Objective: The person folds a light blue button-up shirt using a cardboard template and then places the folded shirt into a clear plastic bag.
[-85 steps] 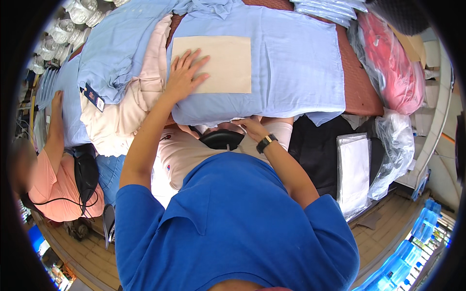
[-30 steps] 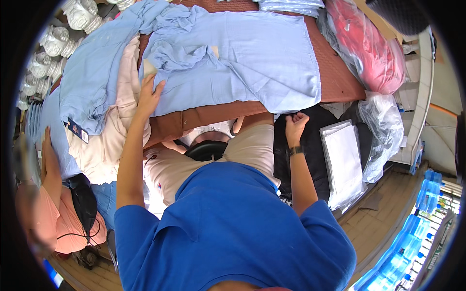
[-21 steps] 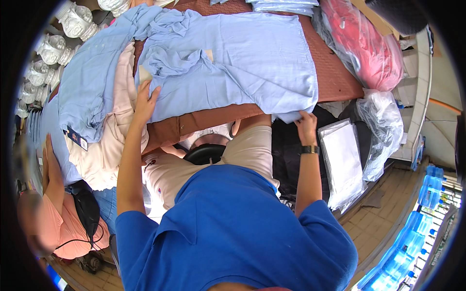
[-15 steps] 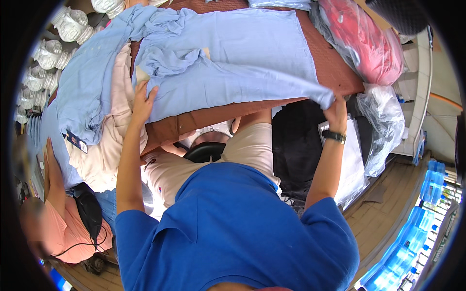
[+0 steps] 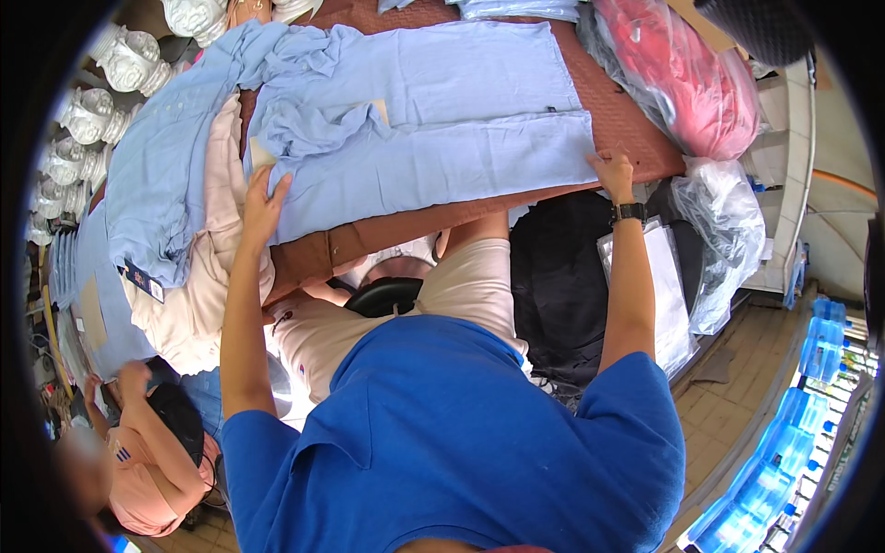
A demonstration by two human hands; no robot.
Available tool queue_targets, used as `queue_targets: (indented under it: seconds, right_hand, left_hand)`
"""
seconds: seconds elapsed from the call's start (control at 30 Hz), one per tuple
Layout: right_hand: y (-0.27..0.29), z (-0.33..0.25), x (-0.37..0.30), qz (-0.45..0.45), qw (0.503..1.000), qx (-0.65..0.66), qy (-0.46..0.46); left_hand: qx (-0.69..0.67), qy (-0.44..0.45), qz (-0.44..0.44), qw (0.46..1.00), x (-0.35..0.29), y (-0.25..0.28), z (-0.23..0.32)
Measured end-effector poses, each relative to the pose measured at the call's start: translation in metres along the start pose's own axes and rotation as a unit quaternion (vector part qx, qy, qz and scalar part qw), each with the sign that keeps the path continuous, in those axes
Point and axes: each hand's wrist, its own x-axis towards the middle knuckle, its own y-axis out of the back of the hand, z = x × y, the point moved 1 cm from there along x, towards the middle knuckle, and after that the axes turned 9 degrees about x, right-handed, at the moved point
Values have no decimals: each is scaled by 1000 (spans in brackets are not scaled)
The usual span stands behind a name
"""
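A light blue shirt [image 5: 442,157] lies spread on a brown-covered table, its front layer folded lengthwise toward me. Near its left end the fabric is bunched, and beige card pieces show at the collar. My left hand [image 5: 263,205] rests at that end with thumb and fingers apart, fingertips touching the shirt beside a card. My right hand [image 5: 615,175], with a dark watch on the wrist, pinches the near right corner of the shirt's hem. The hem edge lies almost flat, with a small dark label on it.
More blue shirts [image 5: 152,175] and a pale pink garment [image 5: 198,295] hang over the table's left side. Plastic-bagged pink clothes [image 5: 687,83] sit at the far right. A black bag [image 5: 558,276] is below the table edge. Another person [image 5: 152,461] sits at the lower left.
My right hand has moved slightly left and up, laying the lifted hem corner down on the table. My left hand stays near the collar end. The other person has drawn their arms back.
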Motion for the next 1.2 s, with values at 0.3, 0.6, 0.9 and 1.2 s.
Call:
queue_targets:
  seconds: [0.3,0.6,0.9,1.2]
  right_hand:
    - [-2,-29,-17,104,976,-189,17]
    - [-110,-219,-61,-44,929,54,362]
    - [-133,-267,-62,-9,921,-37,387]
    - [-185,-307,-140,-197,822,150,513]
  left_hand:
    - [38,-54,89,994,10,-3,-7]
    - [-46,89,-65,993,21,15,-28]
    - [-131,97,-87,983,20,21,-27]
    - [151,97,-121,976,-23,53,-1]
